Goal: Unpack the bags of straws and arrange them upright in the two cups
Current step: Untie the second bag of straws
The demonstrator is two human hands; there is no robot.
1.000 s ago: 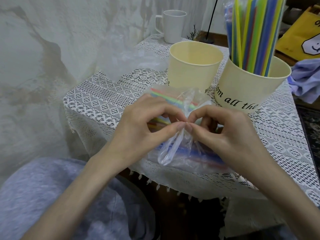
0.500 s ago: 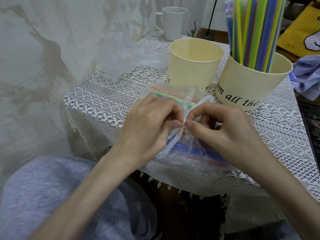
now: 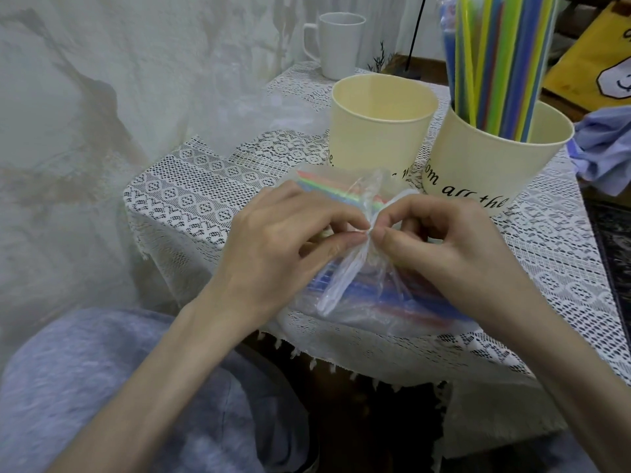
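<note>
- Small table under a white lace tablecloth (image 3: 205, 186), set against a pale mottled wall.
- Cream cup with black script (image 3: 485, 172) at the right rear, holding a tall upright bundle of coloured straws (image 3: 495, 63) still partly in clear wrap.
- Second cream cup (image 3: 379, 131) just left of it, nothing visible inside.
- Clear plastic bag of straws (image 3: 375, 302) lying flat at the near table edge, in front of both cups, with red, blue and green straws showing through.
- Left hand (image 3: 283, 247) over the bag, thumb and forefinger pinching its gathered neck.
- Right hand (image 3: 440, 247) opposite, fingers curled, pinching the same twisted neck, fingertips of both hands almost meeting.
- White mug (image 3: 338, 46) at the far corner.
- Crumpled lilac cloth (image 3: 604, 148) at the right edge.
- Yellow paper bag (image 3: 587, 63) behind it.
</note>
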